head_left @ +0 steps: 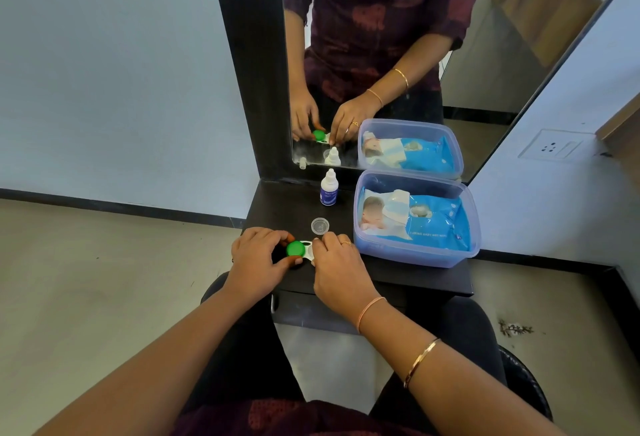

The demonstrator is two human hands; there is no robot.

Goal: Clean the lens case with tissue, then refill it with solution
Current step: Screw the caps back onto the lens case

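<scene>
A white lens case (307, 250) with a green cap (295, 248) on its left well lies near the front edge of the black shelf (398, 273). My left hand (258, 257) curls round the green cap, thumb and fingers on either side of it. My right hand (334, 262) grips the case's right end and hides the right well. A loose clear round cap (320, 226) lies just behind the case. The small white solution bottle (329, 188) stands upright further back. A blue wet-wipes pack (433, 221) sits in a clear plastic box (415, 255) to the right.
A mirror (398, 55) in a black frame rises behind the shelf and reflects the hands, bottle and box. A wall socket (554, 149) is at the right. The floor lies left of the shelf, my lap and a black chair below.
</scene>
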